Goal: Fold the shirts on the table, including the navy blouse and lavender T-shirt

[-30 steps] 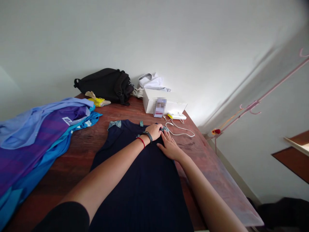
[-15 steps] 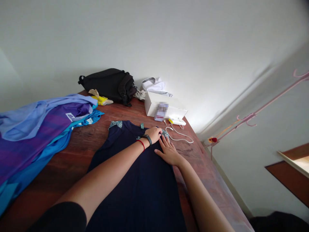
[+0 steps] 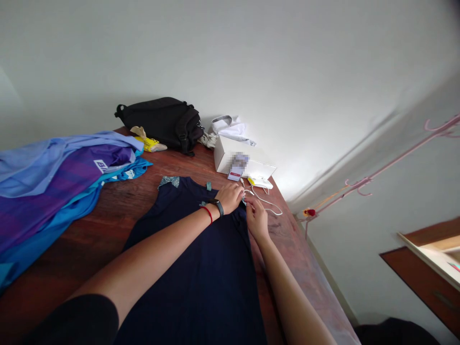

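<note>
A dark navy dress lies flat along the brown wooden table, its top end pointing away from me. My left hand, with a black band and a red string at the wrist, rests on the far right shoulder of the dress with its fingers curled. My right hand is beside it, fingers pinched on the patterned sleeve edge of the dress. The sleeve cuff between the two hands is mostly hidden. A matching patterned cuff shows at the dress's far left shoulder.
A pile of blue and purple shirts covers the table's left side. At the far end are a black backpack, a white box, a white bag, a yellow-and-white packet and a white charger with cable. A pink hanger rod crosses the right wall.
My right hand has lifted from lying flat on the dress and moved forward, its fingers now pinched at the sleeve edge. My left hand stays at the shoulder. The view has shifted slightly.
</note>
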Demonstrator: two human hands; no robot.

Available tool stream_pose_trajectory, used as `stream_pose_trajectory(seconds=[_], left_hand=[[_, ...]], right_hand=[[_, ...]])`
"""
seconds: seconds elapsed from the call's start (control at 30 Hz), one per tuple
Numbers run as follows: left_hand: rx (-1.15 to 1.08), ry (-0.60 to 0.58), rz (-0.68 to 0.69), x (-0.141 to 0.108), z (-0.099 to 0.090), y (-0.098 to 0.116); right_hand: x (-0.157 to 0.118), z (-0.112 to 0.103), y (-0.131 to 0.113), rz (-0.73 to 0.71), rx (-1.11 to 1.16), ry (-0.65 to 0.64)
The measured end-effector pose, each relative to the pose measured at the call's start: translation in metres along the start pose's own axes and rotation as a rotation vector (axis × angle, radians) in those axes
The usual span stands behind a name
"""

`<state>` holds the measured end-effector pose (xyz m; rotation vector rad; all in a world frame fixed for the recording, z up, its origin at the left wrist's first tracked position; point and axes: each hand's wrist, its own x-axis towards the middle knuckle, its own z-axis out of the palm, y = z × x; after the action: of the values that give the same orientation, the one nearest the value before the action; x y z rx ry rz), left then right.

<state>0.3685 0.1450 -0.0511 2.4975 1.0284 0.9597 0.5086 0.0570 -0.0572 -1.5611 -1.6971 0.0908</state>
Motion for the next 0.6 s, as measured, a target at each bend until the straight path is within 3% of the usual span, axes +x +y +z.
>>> stream_pose_trajectory(seconds=[0.17,0.27,0.4,0.6], left_hand=[[-0.164,0.159,0.162,0.000,-0.002,0.006],[-0.162,0.153,0.171,-0.004,0.003,0.002],[-0.119,0.061,0.171,-0.011,0.018,-0.005],[-0.032,-0.273,0.167,-0.016,0.033,-0.013]], right_hand=[[-0.005,0.017,0.007,-0.123,-0.137,-0.326],[-0.007,0.024,0.009,-0.067,-0.256,-0.499],[-0.007,0.026,0.012,-0.051,-0.325,-0.541],[-0.008,0.025,0.015,-0.209,-0.321,-0.513]])
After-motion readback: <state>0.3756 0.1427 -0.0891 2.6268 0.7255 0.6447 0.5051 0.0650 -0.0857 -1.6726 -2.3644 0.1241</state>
